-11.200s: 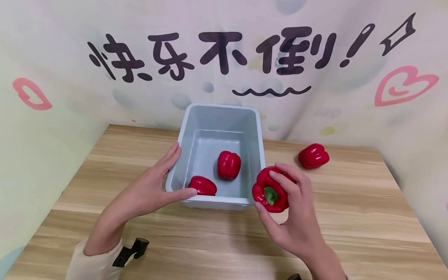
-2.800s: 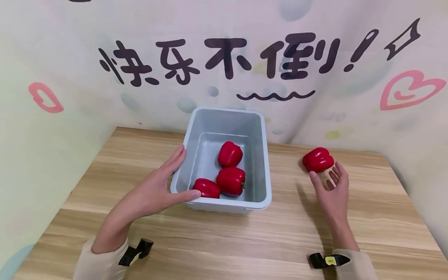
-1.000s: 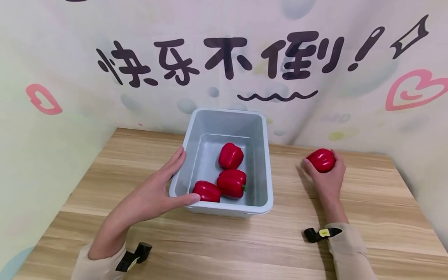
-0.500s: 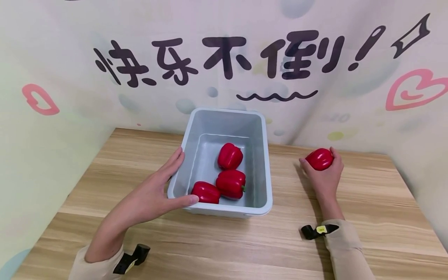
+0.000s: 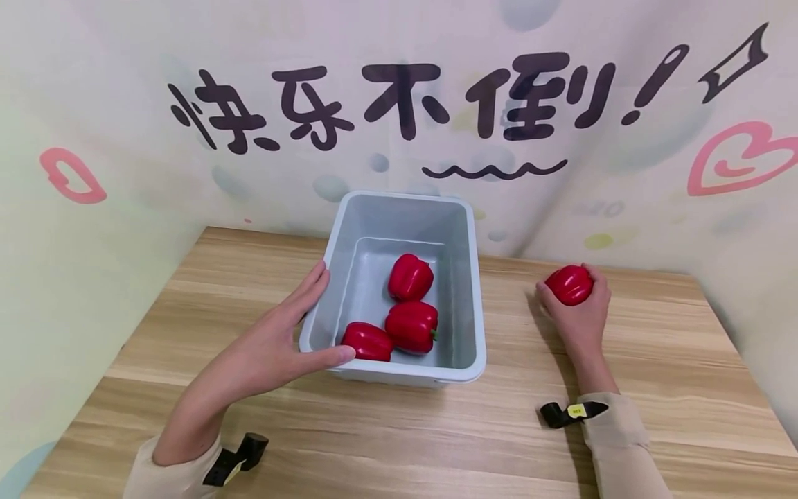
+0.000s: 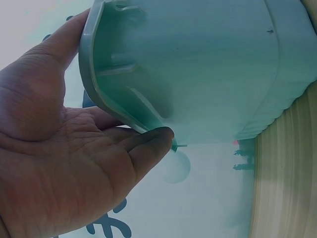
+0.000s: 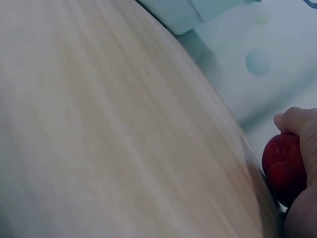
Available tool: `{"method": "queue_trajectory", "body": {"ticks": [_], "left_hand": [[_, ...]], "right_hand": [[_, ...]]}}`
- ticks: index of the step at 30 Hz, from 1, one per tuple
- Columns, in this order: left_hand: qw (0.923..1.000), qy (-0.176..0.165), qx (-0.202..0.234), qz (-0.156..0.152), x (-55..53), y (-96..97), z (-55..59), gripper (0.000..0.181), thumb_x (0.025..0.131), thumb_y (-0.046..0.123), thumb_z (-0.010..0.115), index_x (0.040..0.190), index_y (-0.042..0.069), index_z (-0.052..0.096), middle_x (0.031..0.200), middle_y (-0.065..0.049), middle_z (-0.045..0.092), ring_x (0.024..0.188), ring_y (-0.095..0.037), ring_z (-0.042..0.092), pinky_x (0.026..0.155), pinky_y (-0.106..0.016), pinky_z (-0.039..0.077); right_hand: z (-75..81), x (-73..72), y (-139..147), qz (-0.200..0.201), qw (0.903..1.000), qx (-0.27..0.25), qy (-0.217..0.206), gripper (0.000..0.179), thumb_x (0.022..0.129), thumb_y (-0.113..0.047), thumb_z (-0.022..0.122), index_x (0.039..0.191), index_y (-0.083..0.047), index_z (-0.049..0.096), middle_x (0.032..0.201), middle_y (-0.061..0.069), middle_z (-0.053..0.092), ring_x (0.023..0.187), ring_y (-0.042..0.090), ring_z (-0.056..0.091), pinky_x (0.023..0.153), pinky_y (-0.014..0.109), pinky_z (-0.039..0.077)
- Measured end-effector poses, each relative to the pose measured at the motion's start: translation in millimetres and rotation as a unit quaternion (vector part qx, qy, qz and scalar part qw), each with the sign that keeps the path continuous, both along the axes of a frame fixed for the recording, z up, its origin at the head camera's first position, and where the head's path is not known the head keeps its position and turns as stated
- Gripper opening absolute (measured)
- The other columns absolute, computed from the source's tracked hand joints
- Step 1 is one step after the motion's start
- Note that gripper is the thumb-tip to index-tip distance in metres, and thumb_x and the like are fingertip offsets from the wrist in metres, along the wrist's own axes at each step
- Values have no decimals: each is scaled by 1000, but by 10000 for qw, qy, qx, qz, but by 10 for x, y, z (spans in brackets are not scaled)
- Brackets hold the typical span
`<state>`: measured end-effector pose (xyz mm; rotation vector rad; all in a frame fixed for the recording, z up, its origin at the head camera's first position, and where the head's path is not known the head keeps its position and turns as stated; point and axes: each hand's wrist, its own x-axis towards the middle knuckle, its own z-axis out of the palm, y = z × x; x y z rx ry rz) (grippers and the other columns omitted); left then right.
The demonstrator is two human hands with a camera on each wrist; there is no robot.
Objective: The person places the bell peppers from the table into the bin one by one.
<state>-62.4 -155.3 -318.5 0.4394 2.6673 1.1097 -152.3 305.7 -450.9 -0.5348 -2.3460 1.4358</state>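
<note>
My left hand [image 5: 271,343] holds the near left corner of a grey plastic bin [image 5: 405,216], thumb over the front rim and fingers along the left side. In the left wrist view, the fingers [image 6: 151,146] lie against the bin's outer wall below the rim. Three red bell peppers rest inside: one farther back [image 5: 410,277], one with a green stem [image 5: 411,327], and one in the near left corner [image 5: 368,341]. Right of the bin, my right hand [image 5: 582,319] grips another red bell pepper [image 5: 569,284], thumb on its left and fingers around its right.
The bin stands on a wood-grain table [image 5: 399,443], near its back edge. Behind the table hangs a pale printed cloth [image 5: 249,187] with black characters. Bare tabletop lies between the bin and my right hand. Each sleeve carries a black strap-on camera.
The stemmed pepper my right hand held earlier now lies in the bin. That hand has moved right and taken hold of the pepper on the table. My left hand stays on the bin.
</note>
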Motion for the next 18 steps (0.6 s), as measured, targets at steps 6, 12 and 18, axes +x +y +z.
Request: {"method": "queue_trajectory", "body": {"ticks": [6,12,18], "left_hand": [[10000,-45,9,23,-5,-1,0,115,88,60,80,172,23,10,181,3,4,163,-42,23,110,-62,53],[10000,-65,-10,26,-6,8,-2,116,87,59,81,172,23,10,181,2,4,162,-42,26,107,-60,56],[10000,-54,-46,36,-5,3,5,115,87,61,80,172,24,11,181,3,4,164,-41,22,109,-62,54]], "right_hand": [[17,22,0,-2,10000,-6,-84,92,91,-31,81,165,-24,27,168,7,34,153,31,37,117,63,47],[76,88,-10,-8,9999,-103,-119,90,92,-31,82,164,-28,28,168,3,35,153,28,37,117,60,48],[125,170,-26,22,9998,-162,-109,90,93,-32,81,164,-30,27,168,1,35,154,26,36,118,58,48]]}}
